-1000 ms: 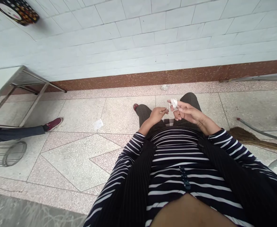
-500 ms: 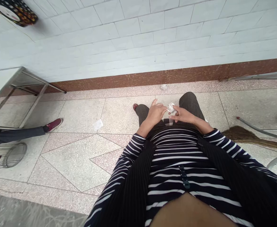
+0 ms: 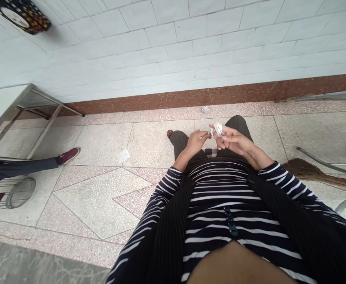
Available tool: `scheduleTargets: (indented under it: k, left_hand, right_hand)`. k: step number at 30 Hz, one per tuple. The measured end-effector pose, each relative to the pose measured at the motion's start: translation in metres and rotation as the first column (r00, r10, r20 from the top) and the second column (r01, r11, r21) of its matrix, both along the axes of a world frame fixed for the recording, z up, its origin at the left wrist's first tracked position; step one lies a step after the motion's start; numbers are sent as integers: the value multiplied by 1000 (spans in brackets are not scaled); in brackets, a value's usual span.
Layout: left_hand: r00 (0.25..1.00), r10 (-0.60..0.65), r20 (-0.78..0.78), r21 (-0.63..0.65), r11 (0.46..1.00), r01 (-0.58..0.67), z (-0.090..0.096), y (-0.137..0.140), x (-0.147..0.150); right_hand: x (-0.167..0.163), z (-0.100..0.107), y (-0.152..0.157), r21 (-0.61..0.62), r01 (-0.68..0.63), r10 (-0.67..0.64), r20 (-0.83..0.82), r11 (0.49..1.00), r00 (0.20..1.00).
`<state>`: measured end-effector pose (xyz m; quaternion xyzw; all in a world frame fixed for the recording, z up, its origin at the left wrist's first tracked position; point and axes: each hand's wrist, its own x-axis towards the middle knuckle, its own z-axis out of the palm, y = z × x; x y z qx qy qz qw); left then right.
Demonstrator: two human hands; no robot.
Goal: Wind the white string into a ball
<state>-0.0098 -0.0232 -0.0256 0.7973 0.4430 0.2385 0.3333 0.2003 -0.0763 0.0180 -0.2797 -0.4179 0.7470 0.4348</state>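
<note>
Above my lap, my right hand (image 3: 235, 142) holds a small wound bundle of white cord with dark flecks (image 3: 218, 128), its fingers curled round the lower side. Close by on the left, my left hand (image 3: 196, 142) has its fingertips pinched together at the bundle's edge, where a short bit of the cord shows. The strand between the hands is too fine and blurred to follow. On the floor near the wall lies a ball of similar flecked cord (image 3: 205, 109), apart from both hands.
A metal-legged table (image 3: 28, 88) stands at the left, with another person's leg and maroon shoe (image 3: 69, 155) near it. A round wire-framed stool (image 3: 21, 192) is below. White paper (image 3: 123, 156) lies on the floor. At right are a broom (image 3: 306, 169) and metal chair legs (image 3: 317, 157).
My right hand has turned palm upward and lifted the cord bundle slightly to the right. My left fingers have drawn together and stay near the bundle.
</note>
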Motion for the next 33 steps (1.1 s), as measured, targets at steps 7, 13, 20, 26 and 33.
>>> scheduleTargets:
  k: [7, 13, 20, 26, 33]
  left_hand:
    - [986, -63, -156, 106, 991, 80, -3, -10, 3]
    - [955, -93, -281, 313, 932, 183, 6, -1, -7]
    - [957, -129, -260, 411, 882, 230, 3, 4, -4]
    - [986, -90, -141, 357, 924, 135, -6, -1, 1]
    - [942, -200, 269, -72, 971, 226, 2, 8, -7]
  right_hand:
    - [2, -29, 21, 209, 54, -140, 423, 977, 895]
    - [4, -44, 15, 178, -100, -69, 749, 979, 659]
    - [3, -37, 13, 144, -45, -51, 597, 989, 800]
    - [2, -34, 9, 131, 58, -116, 501, 990, 858]
    - [5, -20, 3, 69, 14, -38, 366, 997, 930]
